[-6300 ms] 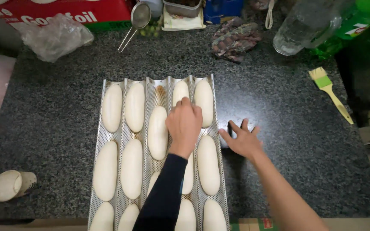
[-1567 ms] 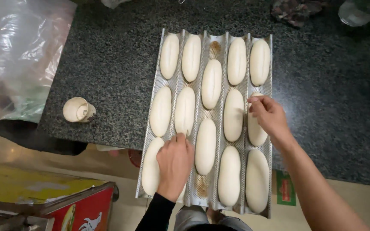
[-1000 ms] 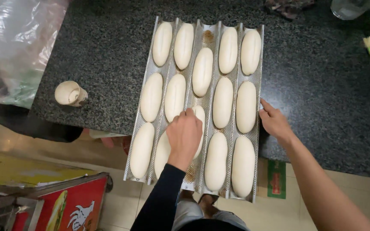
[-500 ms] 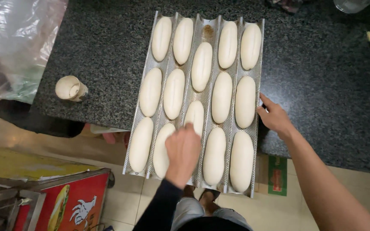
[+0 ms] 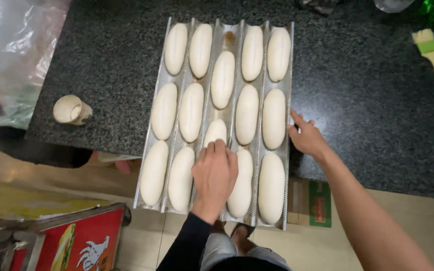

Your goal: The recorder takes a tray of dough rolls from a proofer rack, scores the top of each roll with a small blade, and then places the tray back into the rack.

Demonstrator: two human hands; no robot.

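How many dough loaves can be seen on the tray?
14: three in each of the five channels of the tray, except the middle channel, where two show. The left hand may hide another there.

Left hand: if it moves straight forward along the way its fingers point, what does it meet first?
Probably the dough piece in the middle channel; the left hand already lies at its near end.
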